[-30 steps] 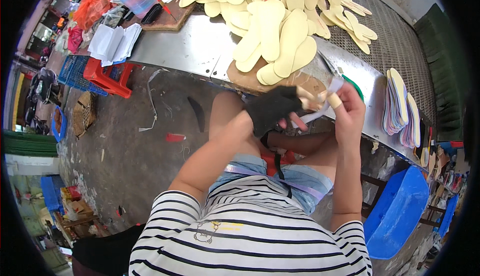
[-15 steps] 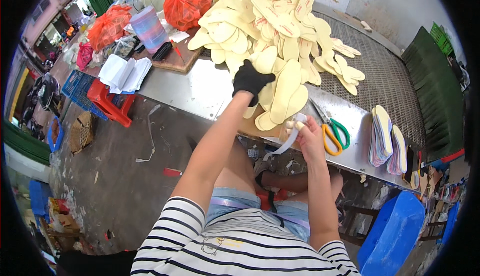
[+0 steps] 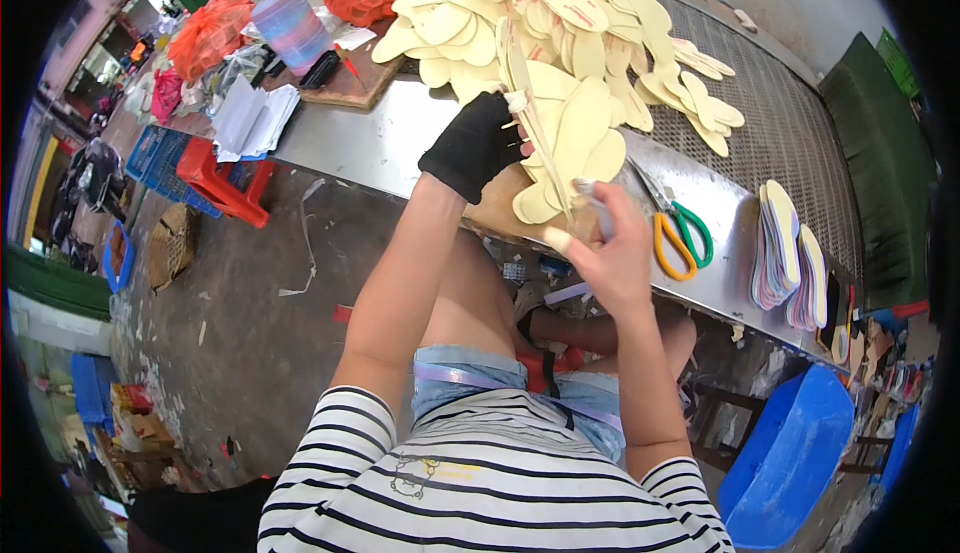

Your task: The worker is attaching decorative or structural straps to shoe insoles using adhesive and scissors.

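My left hand (image 3: 478, 145), in a black fingerless glove, grips a thin set of pale yellow insoles (image 3: 540, 141) turned edge-on above the table's front edge. Tape wraps a fingertip. Close by on the right, my bare right hand (image 3: 618, 253) pinches a white strip (image 3: 603, 221), partly hidden by the fingers, and its thumb points at the insoles' lower end. More loose yellow insoles (image 3: 585, 128) lie just beyond both hands, in front of a big heap (image 3: 445, 23). Scissors (image 3: 676, 243) with one orange and one green handle rest right of my right hand.
Two bundles of stacked insoles (image 3: 775, 248) stand on the metal table (image 3: 375, 143) at right. A board (image 3: 365, 83), a clear tub (image 3: 292, 28) and white papers (image 3: 250, 118) are at left. A red stool (image 3: 225, 178) and a blue bin (image 3: 790, 453) stand below.
My left hand has taken insoles off the pile, drawn them nearer and tipped them on edge. My right hand has moved up toward them, and the strip's tail shows less.
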Available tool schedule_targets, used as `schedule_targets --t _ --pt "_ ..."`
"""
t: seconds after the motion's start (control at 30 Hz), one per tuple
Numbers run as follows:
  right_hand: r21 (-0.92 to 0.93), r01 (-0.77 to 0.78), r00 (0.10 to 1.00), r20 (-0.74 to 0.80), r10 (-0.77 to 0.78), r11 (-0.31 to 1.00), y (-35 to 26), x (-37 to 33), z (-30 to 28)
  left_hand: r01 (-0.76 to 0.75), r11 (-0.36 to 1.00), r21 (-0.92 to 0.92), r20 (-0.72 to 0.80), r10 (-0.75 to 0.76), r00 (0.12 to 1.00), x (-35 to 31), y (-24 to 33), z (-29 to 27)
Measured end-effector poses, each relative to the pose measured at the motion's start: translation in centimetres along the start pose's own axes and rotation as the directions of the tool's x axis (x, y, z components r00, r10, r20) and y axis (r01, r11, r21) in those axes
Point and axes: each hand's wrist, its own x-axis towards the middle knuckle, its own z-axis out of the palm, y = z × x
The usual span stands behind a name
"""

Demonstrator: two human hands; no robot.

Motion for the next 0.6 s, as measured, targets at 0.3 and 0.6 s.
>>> schedule_targets --t 0.3,0.6 --pt "-0.013 -0.077 0.968 -0.24 0.072 0.997 2.6 0.5 -2.3 -0.015 0.998 -0.056 0.145 0.023 0.989 -1.0 -1.0 1.7" --pt "0.204 0.021 0.936 -0.347 0.052 0.979 5.6 2.4 -1.0 -0.136 0.977 0.164 0.064 0.127 0.99 -1.1 -0.9 1.9"
